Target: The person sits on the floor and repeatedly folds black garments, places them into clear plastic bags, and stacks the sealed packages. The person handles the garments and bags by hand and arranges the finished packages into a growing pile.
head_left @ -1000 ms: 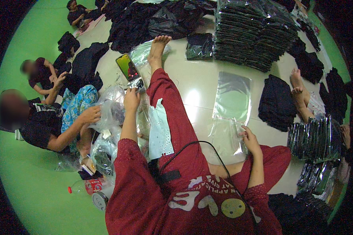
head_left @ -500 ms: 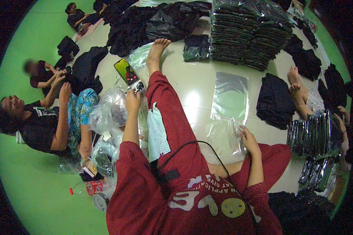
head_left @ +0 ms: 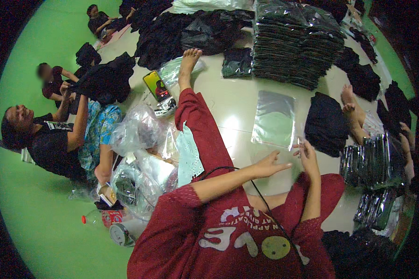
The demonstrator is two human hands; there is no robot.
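My left hand (head_left: pixel 271 165) reaches in from the left over the floor in front of my lap, its fingers apart and nothing in it. Close by on the right, my right hand (head_left: pixel 308 158) is raised with curled fingers. A thin clear plastic bag seems to hang from its fingertips, though the film is hard to make out. Just beyond both hands, a stack of clear plastic bags (head_left: pixel 273 118) lies flat on the pale floor. To the right of that stack sits a pile of folded black garments (head_left: pixel 327 122).
A phone (head_left: pixel 157 86) stands beside my outstretched leg, near crumpled clear plastic (head_left: pixel 137 128). Packed black garments (head_left: pixel 298 46) form a tall stack at the back. More packs (head_left: pixel 372 160) stand at right. A co-worker (head_left: pixel 46 144) sits at left near a bottle (head_left: pixel 102 217).
My left hand has moved from beside the phone across to my right hand. My right hand has risen a little, and the loose clear bag has left its place on the floor.
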